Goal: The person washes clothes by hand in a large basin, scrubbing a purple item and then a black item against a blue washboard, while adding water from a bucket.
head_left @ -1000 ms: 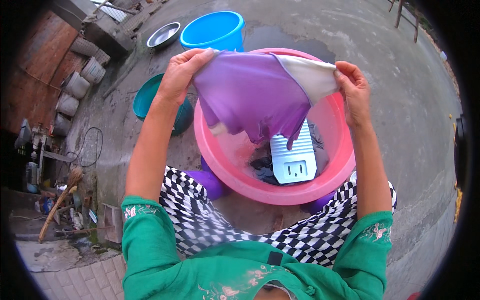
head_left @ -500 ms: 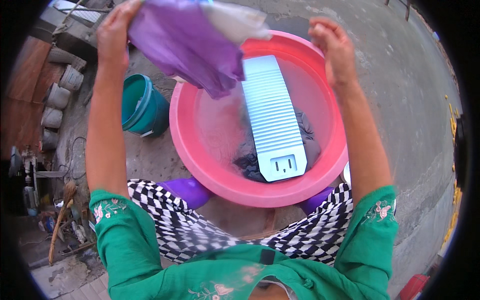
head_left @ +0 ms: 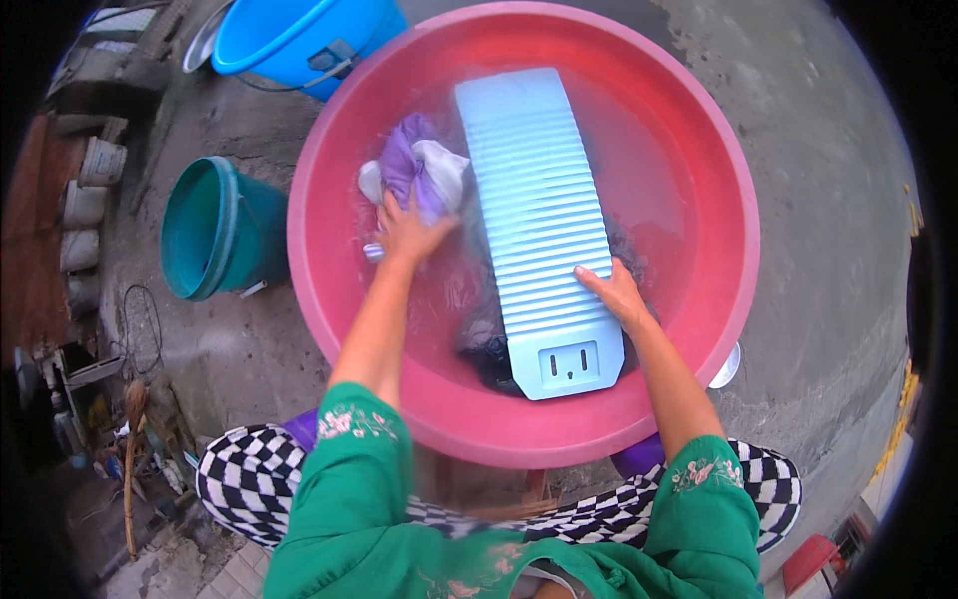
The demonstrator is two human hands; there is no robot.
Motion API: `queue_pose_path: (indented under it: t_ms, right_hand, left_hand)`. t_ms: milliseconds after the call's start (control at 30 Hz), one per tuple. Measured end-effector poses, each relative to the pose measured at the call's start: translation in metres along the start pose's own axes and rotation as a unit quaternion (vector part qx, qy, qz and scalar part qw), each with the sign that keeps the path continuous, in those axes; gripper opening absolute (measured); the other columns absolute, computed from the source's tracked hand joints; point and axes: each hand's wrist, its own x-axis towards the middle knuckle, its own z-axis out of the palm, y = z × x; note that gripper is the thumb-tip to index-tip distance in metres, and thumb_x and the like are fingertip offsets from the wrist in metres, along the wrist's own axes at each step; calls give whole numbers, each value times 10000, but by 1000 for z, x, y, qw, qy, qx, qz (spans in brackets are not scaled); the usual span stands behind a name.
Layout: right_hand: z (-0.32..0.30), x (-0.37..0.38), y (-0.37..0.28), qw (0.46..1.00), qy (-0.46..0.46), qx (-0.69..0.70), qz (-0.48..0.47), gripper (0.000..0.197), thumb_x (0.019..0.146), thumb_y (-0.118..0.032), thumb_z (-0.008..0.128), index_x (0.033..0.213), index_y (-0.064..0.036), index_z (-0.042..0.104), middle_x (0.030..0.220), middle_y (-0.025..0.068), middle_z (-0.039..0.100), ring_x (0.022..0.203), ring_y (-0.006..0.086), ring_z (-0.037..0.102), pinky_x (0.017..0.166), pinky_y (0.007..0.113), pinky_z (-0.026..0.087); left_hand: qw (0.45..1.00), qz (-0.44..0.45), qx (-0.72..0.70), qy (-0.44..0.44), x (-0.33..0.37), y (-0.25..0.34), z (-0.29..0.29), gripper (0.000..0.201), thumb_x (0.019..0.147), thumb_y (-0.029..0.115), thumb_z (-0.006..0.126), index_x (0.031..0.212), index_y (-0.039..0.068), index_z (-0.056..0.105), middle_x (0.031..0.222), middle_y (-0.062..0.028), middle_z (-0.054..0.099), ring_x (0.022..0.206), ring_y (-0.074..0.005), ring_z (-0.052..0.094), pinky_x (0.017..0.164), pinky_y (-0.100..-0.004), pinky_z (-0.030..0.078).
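Work looks partway along, by my judgement. The bunched purple-and-white cloth point(head_left: 401, 160) lies in the left part of the wide, round, pink plastic basin point(head_left: 746, 240), in cloudy water point(head_left: 654, 200). It is apart from the ridges of the long, pale-blue plastic washboard point(head_left: 534, 200), which lies along the basin's middle, smooth end toward me. Dark, crumpled fabric point(head_left: 484, 344) sits low in the basin, partly under the board; that piece looks left for later. Can't tell how clean either is.

My left hand point(head_left: 407, 238): fingers spread over the cloth's near side; grip unclear. My right hand point(head_left: 619, 298): thumb on the ridges, fingers at the board's right edge; can't tell whether they curl beneath.

Surface: grey concrete ground point(head_left: 833, 260) all round the basin. Left of the basin, a teal plastic bucket point(head_left: 261, 230); beyond its far left rim, a bright-blue plastic bucket point(head_left: 364, 45). Just right of the basin, a small white dish point(head_left: 728, 366), half hidden. Far left of it, whitish tubs point(head_left: 85, 205) in a row, and a straw broom point(head_left: 131, 449).
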Motion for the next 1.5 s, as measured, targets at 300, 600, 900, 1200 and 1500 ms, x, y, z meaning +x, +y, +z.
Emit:
queue_pose_path:
  t_ms: [300,600,900,1200,1500]
  right_hand:
    - [-6,-2,-4,999,-18,10,36,594,716,-439,717,1061,34,622,972,178,660,905,250,641,805,334,481]
    - [-4,-50,-78,993,79,-63,-61,482,747,-437,658,822,37,625,817,204,652,785,317,647,711,404,481]
    - [2,-74,-112,983,65,-53,-164,367,763,-317,679,874,21,589,814,183,640,762,304,637,695,383,486]
    - [37,-96,-56,936,-155,312,53,298,845,-168,617,1044,37,534,908,135,629,786,192,636,696,327,539]
    - [71,-108,2,946,-115,287,92,352,857,-199,542,1142,-7,466,966,85,560,881,163,550,780,310,464]
  left_hand:
    - [988,-6,112,-108,-84,-7,46,615,791,370,603,1293,40,470,1466,-216,200,1345,-409,201,1056,-523,271]
    - [988,-32,-99,-114,-65,-48,11,495,744,200,659,1221,113,561,1166,-204,563,1006,-311,590,859,-386,456]
    - [952,-66,-275,-115,-71,-48,-37,311,710,111,625,1003,8,640,831,-97,657,726,-197,616,671,-332,481]
    - [811,63,-581,-33,-82,14,-160,228,791,236,644,926,53,652,817,-24,651,698,-112,616,626,-229,484]
    - [878,213,-358,-235,-145,81,-187,285,797,251,704,961,20,672,782,-27,649,685,-81,591,601,-211,450]
